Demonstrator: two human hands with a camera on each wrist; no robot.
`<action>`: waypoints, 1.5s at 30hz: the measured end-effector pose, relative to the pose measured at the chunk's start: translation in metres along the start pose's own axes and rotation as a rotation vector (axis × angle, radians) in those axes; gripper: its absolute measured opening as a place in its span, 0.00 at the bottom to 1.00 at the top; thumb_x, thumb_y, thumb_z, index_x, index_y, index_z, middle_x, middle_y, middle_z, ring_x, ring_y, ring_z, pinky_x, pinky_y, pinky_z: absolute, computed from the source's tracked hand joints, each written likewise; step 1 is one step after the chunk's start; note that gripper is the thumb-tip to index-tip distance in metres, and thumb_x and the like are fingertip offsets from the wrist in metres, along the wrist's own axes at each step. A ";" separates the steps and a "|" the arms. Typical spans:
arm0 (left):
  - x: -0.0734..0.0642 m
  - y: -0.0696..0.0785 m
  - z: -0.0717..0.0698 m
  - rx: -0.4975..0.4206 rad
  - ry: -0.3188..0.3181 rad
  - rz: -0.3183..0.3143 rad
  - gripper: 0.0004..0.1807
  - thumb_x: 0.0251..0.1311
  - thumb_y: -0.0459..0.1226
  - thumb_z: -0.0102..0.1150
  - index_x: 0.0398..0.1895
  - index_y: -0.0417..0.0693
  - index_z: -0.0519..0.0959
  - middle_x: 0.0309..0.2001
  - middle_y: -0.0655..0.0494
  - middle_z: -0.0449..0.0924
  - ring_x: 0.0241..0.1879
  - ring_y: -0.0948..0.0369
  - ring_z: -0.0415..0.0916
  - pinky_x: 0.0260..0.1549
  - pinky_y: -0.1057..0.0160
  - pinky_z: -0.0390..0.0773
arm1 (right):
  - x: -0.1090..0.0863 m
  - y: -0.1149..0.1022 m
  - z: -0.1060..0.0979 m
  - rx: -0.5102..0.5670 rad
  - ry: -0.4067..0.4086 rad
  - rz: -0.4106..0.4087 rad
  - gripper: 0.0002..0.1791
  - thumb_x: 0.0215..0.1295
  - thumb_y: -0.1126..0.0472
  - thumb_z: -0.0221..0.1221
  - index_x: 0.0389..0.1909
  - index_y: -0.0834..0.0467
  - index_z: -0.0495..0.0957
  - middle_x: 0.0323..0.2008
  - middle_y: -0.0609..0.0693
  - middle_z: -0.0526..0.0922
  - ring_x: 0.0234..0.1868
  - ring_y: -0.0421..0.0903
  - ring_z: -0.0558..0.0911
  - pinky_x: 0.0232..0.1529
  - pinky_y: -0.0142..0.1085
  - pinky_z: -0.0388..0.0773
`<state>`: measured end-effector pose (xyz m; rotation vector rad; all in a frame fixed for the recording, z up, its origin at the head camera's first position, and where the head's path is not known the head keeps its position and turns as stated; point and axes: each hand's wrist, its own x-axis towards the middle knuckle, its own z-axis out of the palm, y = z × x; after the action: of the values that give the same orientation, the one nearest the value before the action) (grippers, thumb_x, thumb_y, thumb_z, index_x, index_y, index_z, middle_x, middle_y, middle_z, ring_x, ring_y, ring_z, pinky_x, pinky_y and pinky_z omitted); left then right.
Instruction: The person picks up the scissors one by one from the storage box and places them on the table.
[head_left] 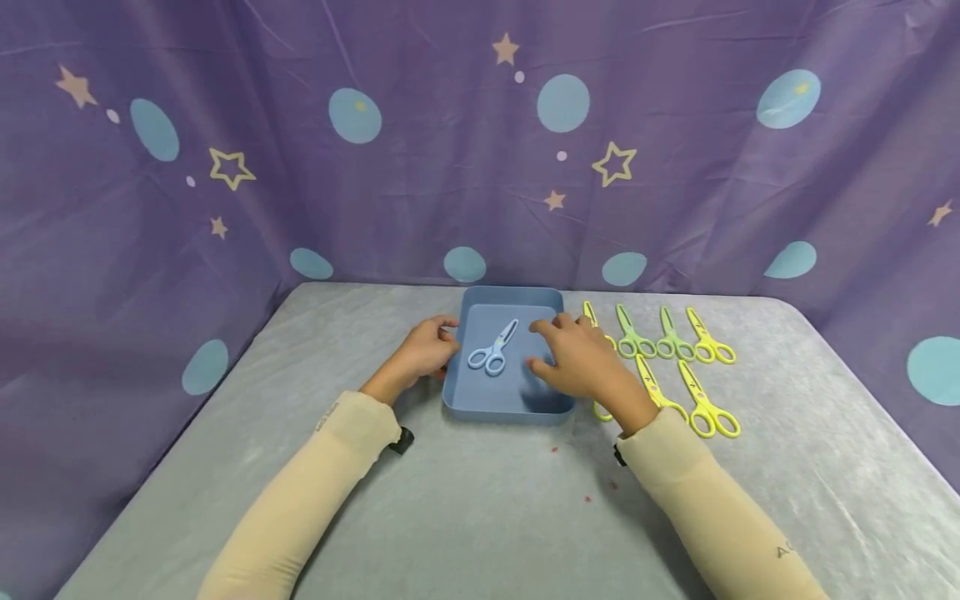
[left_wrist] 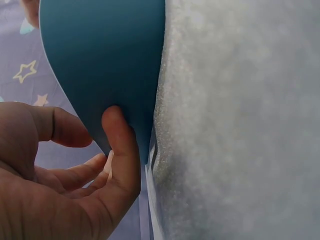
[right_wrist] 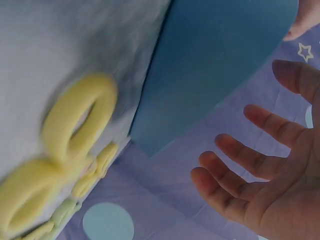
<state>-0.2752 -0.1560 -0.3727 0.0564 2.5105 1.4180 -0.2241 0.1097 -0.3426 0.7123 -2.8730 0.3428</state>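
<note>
A blue tray [head_left: 506,415] stands on the table with one pair of light blue scissors [head_left: 493,347] lying inside, blades pointing away. My left hand [head_left: 426,348] holds the tray's left side, with curled fingers against the outer wall [left_wrist: 95,55] and a fingertip at the rim. Over the tray's right side hovers my right hand [head_left: 573,354], fingers spread and nothing between them. Seen from the right wrist, those fingers [right_wrist: 232,197] stand apart from the tray wall [right_wrist: 200,65].
To the right of the tray lie several yellow scissors [head_left: 705,410] and two green scissors [head_left: 636,344], roughly in rows. My right hand and forearm partly cover some of them. Small red specks [head_left: 588,499] dot the grey table [head_left: 465,517]. A purple curtain [head_left: 450,208] hangs behind.
</note>
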 end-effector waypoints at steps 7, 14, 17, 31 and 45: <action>-0.001 -0.002 0.000 -0.002 0.002 0.009 0.31 0.67 0.32 0.50 0.75 0.44 0.65 0.50 0.45 0.73 0.36 0.51 0.80 0.25 0.55 0.86 | 0.016 -0.019 0.013 -0.028 -0.076 -0.007 0.32 0.69 0.43 0.63 0.70 0.52 0.74 0.58 0.63 0.78 0.53 0.65 0.77 0.51 0.60 0.77; -0.002 -0.003 -0.001 0.007 0.001 0.011 0.31 0.68 0.32 0.50 0.75 0.42 0.65 0.52 0.44 0.73 0.36 0.51 0.81 0.25 0.56 0.86 | 0.032 -0.034 0.025 0.008 -0.401 0.017 0.40 0.75 0.33 0.50 0.82 0.42 0.54 0.80 0.61 0.50 0.78 0.69 0.51 0.71 0.69 0.56; -0.001 -0.004 -0.001 0.003 0.001 0.005 0.30 0.68 0.32 0.50 0.74 0.43 0.65 0.52 0.44 0.73 0.36 0.52 0.81 0.25 0.56 0.86 | 0.037 -0.039 0.029 0.005 -0.487 0.034 0.41 0.74 0.30 0.47 0.83 0.39 0.49 0.82 0.59 0.45 0.79 0.68 0.45 0.73 0.69 0.49; -0.001 -0.002 0.000 0.001 -0.002 0.026 0.31 0.66 0.31 0.49 0.75 0.42 0.65 0.53 0.43 0.72 0.36 0.51 0.80 0.25 0.55 0.86 | 0.044 -0.035 0.033 -0.007 -0.611 0.062 0.35 0.75 0.33 0.49 0.80 0.35 0.59 0.81 0.54 0.52 0.81 0.61 0.47 0.74 0.67 0.49; 0.000 -0.002 -0.001 0.002 -0.010 0.013 0.31 0.67 0.32 0.49 0.75 0.43 0.64 0.52 0.44 0.72 0.36 0.50 0.80 0.25 0.55 0.85 | 0.044 -0.030 0.034 0.112 -0.350 -0.076 0.27 0.74 0.46 0.59 0.67 0.56 0.75 0.59 0.57 0.80 0.60 0.57 0.78 0.60 0.52 0.76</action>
<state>-0.2754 -0.1577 -0.3737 0.0797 2.5084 1.4163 -0.2515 0.0555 -0.3601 0.9883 -3.1595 0.4077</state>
